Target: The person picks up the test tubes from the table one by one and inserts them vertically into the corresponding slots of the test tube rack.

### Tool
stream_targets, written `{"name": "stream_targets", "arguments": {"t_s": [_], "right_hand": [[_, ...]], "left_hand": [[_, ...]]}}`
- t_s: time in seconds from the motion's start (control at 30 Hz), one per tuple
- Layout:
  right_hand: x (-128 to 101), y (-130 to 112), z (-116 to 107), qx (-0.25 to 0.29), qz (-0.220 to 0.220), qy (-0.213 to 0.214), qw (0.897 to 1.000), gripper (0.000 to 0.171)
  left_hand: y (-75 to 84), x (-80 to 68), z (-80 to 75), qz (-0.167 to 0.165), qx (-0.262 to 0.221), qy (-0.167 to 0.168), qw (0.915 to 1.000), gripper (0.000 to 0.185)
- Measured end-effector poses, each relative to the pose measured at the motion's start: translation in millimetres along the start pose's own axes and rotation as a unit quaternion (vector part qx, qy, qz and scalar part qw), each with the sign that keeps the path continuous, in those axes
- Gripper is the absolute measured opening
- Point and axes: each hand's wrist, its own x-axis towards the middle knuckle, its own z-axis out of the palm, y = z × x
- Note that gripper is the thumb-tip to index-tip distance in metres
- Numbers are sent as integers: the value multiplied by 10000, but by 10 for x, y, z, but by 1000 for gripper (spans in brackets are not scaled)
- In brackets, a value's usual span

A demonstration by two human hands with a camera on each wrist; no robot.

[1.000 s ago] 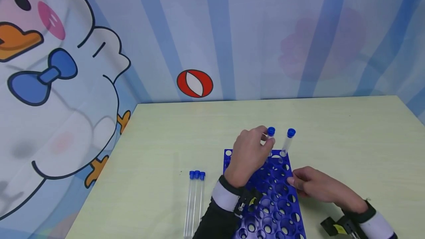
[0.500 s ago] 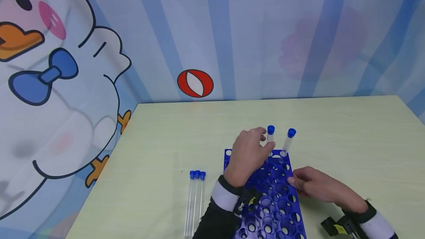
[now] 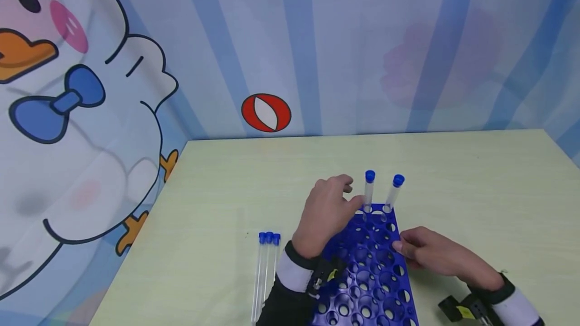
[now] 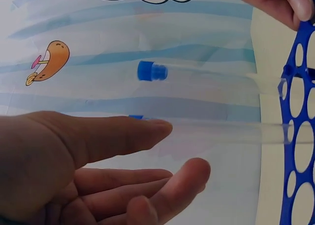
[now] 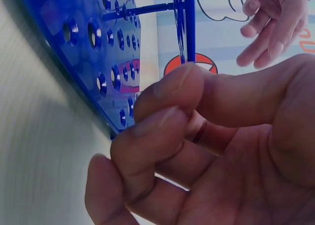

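Where the blue rack [image 3: 376, 254] stands, pale table [image 3: 195, 265], striped wall [image 3: 340, 54]

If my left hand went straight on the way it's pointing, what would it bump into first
Probably the blue-capped tube nearest your left hand, standing in the blue rack; depth is hard to judge, so the hand might pass behind it.

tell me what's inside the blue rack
Two blue-capped tubes stand in holes at the far end of the blue rack. The left hand and sleeve cover some left-side holes in the head view, so those cannot be checked there.
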Motion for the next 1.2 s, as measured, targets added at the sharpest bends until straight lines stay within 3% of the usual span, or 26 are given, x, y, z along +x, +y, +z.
{"name": "stream_targets", "arguments": {"t_s": [0.3, 0.53, 0.67, 0.73, 0.87, 1.03, 1.2], "right_hand": [[8, -2, 16, -88, 123, 47, 9999, 29], [2, -15, 16, -53, 167, 24, 9998, 29], [2, -2, 10, -42, 138, -1, 9999, 30], [1, 10, 5, -55, 93, -15, 9999, 30], [1, 34, -1, -57, 53, -42, 10000, 30], [1, 47, 4, -68, 15, -47, 10000, 31], [7, 37, 10, -131, 0, -46, 9999, 32]], "left_hand": [[-205, -93, -148, 24, -138, -93, 9999, 32], [-465, -177, -248, -175, 248, -184, 9994, 28], [-697, -238, -345, -551, 688, -325, 9956, 17], [-825, -273, -418, -839, 996, -486, 9903, 6], [-1050, -338, -552, -1594, 1351, -896, 9738, 17], [-1250, -337, -613, -2503, 1157, -1561, 9485, 9], [-1354, -302, -592, -2948, 983, -1777, 9337, 15]]}}
